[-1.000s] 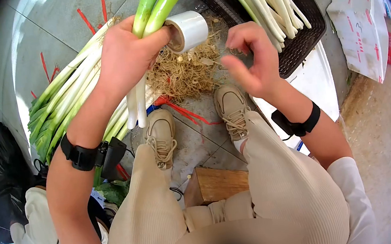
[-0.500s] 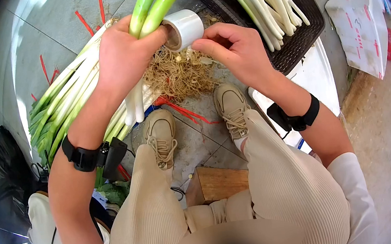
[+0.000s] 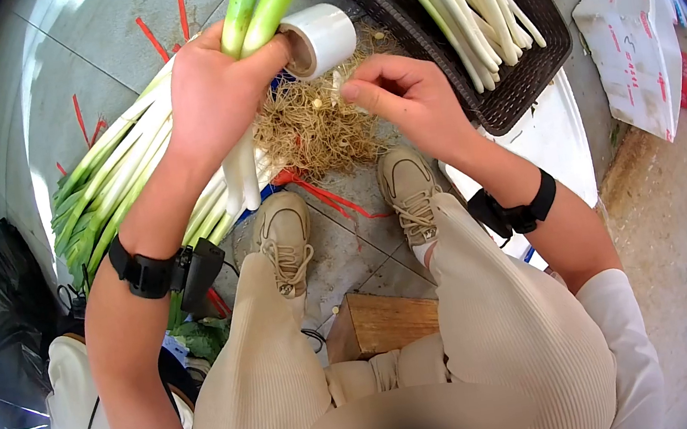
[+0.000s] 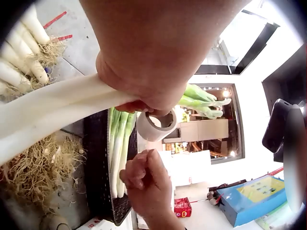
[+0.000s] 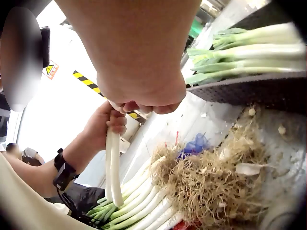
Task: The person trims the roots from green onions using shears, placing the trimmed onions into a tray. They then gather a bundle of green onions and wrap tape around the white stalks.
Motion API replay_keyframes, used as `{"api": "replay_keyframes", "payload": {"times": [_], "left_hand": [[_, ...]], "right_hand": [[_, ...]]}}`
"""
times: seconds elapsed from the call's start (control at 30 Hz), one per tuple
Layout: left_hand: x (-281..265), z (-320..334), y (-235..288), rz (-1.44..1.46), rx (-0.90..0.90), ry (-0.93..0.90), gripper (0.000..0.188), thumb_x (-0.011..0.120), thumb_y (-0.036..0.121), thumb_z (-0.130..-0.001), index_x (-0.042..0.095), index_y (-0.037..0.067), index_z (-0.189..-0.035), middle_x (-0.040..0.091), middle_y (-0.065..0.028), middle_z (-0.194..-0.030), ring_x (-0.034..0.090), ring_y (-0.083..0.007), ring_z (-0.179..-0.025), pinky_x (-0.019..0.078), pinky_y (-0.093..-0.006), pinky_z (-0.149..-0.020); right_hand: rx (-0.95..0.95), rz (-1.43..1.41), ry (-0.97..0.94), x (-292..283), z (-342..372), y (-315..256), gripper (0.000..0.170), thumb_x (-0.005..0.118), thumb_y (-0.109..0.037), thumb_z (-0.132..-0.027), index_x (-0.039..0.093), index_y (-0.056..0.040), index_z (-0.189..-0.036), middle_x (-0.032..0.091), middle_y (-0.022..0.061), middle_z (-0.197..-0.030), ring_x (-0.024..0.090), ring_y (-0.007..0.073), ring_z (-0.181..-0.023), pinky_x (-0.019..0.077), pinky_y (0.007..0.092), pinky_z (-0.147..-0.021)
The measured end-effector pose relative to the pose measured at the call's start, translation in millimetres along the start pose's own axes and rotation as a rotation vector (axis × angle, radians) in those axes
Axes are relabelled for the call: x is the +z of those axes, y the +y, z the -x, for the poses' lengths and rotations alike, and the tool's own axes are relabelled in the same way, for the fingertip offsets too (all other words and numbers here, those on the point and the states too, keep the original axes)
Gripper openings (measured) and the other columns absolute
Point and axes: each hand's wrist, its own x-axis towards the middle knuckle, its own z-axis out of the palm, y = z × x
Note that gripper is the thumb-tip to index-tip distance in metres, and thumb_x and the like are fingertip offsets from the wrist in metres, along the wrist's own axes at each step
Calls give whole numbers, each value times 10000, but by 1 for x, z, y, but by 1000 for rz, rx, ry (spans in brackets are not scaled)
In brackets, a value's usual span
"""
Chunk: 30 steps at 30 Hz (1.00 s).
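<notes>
In the head view, the left hand (image 3: 215, 97) grips two thick leeks (image 3: 272, 11), green tops upward and white ends below. A white tape roll (image 3: 325, 39) sits at that hand's fingertips, its core facing them; the left wrist view shows fingers at the rim of the roll (image 4: 156, 127). Just below and right of the roll is the right hand (image 3: 416, 105), fingers curled, thumb and forefinger tips close together. Whether a thin tape end lies between them cannot be told. The right wrist view shows the white stalks (image 5: 112, 167) hanging from the left hand (image 5: 103, 127).
More leeks (image 3: 115, 158) lie on the floor at the left, beside a heap of trimmed roots (image 3: 319, 126). A dark basket (image 3: 519, 96) with leeks stands at upper right. Red ties (image 3: 328, 195), a wooden block (image 3: 384, 322) and a white box (image 3: 630, 51) are around.
The right hand came in toward the roll, its thumb and forefinger closing together at the rim, then moved slightly down from it. The left hand with leeks and roll shifted slightly.
</notes>
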Motion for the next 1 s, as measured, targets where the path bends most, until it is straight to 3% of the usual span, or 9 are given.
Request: {"api": "replay_keyframes", "payload": {"times": [0.2, 0.27, 0.37, 0.4, 0.47, 0.57, 0.67, 0.93, 1.0], "left_hand": [[-1, 2, 12, 178, -25, -57, 113, 639, 110, -886, 590, 15, -847, 547, -26, -588, 496, -98, -485, 390, -270, -471], [-4, -1, 6, 234, -17, -70, 138, 672, 133, -863, 606, 15, -829, 561, -21, -579, 514, -84, -479, 405, -258, -463], [-8, -1, 4, 308, -5, -100, 157, 705, 147, -841, 622, 17, -812, 575, -18, -575, 529, -69, -473, 416, -245, -453], [-8, 0, 5, 328, -2, -117, 151, 705, 139, -842, 622, 17, -813, 576, -18, -580, 525, -68, -473, 412, -245, -452], [-8, 3, 10, 317, 1, -127, 149, 709, 136, -842, 622, 18, -814, 577, -18, -586, 522, -67, -473, 411, -245, -452], [-6, 5, 14, 311, 6, -139, 146, 713, 130, -842, 624, 18, -814, 580, -17, -594, 519, -67, -473, 409, -243, -452], [-4, 6, 17, 312, 12, -135, 150, 715, 132, -844, 624, 17, -812, 581, -18, -595, 521, -69, -473, 410, -243, -452], [-3, 2, 20, 322, 20, -115, 188, 714, 150, -856, 601, 10, -799, 575, -25, -602, 540, -88, -483, 424, -250, -455], [-2, 2, 20, 303, 3, -102, 128, 620, 104, -927, 538, 33, -859, 490, -20, -681, 473, -106, -501, 387, -266, -480]], "right_hand": [[240, -309, -229, 8, 4, 23, 165, 704, -197, -925, 712, -35, -954, 622, -45, -778, 519, 33, -733, 429, 224, -663], [333, -183, -496, 2, 1, 32, 185, 703, -187, -928, 669, -23, -1009, 603, -45, -805, 518, 47, -743, 431, 229, -675], [290, 226, -464, -17, -1, 30, 332, 775, -264, -845, 682, -75, -1102, 627, -42, -817, 524, 76, -732, 455, 261, -695], [293, 226, -460, -18, -3, 29, 332, 775, -264, -845, 682, -75, -1102, 627, -42, -817, 524, 76, -732, 455, 261, -695], [24, 109, -42, -22, -8, 25, 445, 810, -281, -797, 665, -102, -1177, 620, -52, -839, 505, 99, -699, 443, 248, -684], [-193, -4, 13, -21, -20, 9, 464, 833, -282, -782, 674, -92, -1174, 591, -59, -831, 473, 76, -672, 425, 224, -664], [26, -144, -188, -19, -16, -12, 453, 851, -269, -772, 695, -74, -1151, 611, -55, -841, 456, 45, -664, 415, 211, -643], [-33, -267, -77, 1, -5, -7, 241, 817, -163, -818, 737, -47, -1014, 689, -17, -900, 509, 22, -665, 419, 188, -618], [-30, -250, -81, 1, -3, -7, 205, 814, -154, -823, 742, -45, -981, 690, -14, -899, 520, 20, -673, 423, 187, -621]]}}
